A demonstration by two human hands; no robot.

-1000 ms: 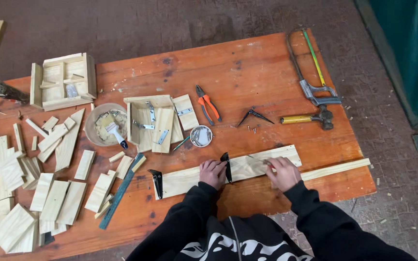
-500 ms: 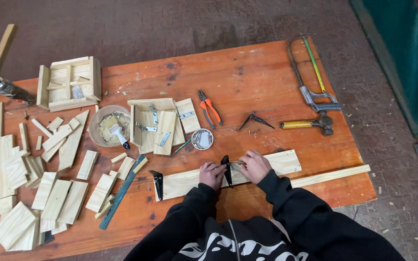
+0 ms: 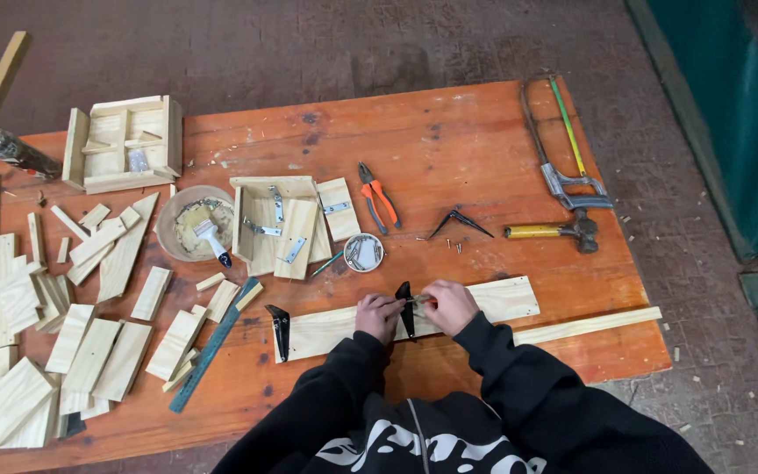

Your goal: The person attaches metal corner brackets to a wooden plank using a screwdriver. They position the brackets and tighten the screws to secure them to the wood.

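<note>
A long pale wooden board (image 3: 502, 300) lies across the near part of the orange table (image 3: 449, 149). A black metal bracket (image 3: 404, 309) stands on the board's middle, and a second black bracket (image 3: 280, 330) sits at its left end. My left hand (image 3: 377, 314) rests on the board and pinches the middle bracket from the left. My right hand (image 3: 451, 305) is just right of that bracket and holds a thin tool (image 3: 420, 300) with a reddish grip, its tip pointing at the bracket.
Behind the board are a small round tin of screws (image 3: 364, 252), orange pliers (image 3: 377, 195), a hammer (image 3: 554, 231) and a hacksaw (image 3: 563, 149). A glue bowl with brush (image 3: 193, 230), a wooden box (image 3: 125, 145), a ruler (image 3: 212, 347) and several wood offcuts (image 3: 19, 298) fill the left.
My right hand has slid left along the board, from near its right part to the middle bracket. My left hand has stayed by the bracket.
</note>
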